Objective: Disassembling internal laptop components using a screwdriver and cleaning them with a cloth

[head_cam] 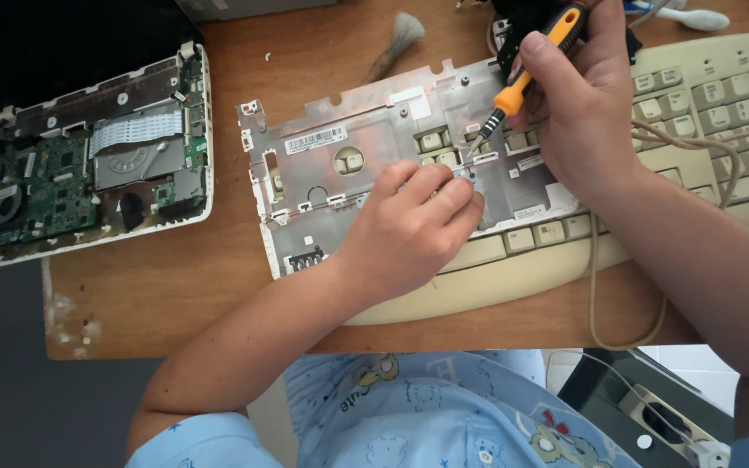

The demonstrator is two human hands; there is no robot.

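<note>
A silver metal laptop cover plate [331, 182] lies face down across a beige keyboard [713, 95] on the wooden table. My left hand [409, 230] presses down on the plate's middle, fingers curled over a small part near the centre. My right hand [578, 108] grips an orange-and-black screwdriver [526, 74], held at a slant. Its tip touches the plate just above my left fingers.
An opened white laptop base [97, 160] with green circuit board and ribbon cable sits at the left. A small brush [396, 39] lies at the table's far edge. The beige keyboard cable [600, 295] loops off the front edge. A black device [652, 407] stands below right.
</note>
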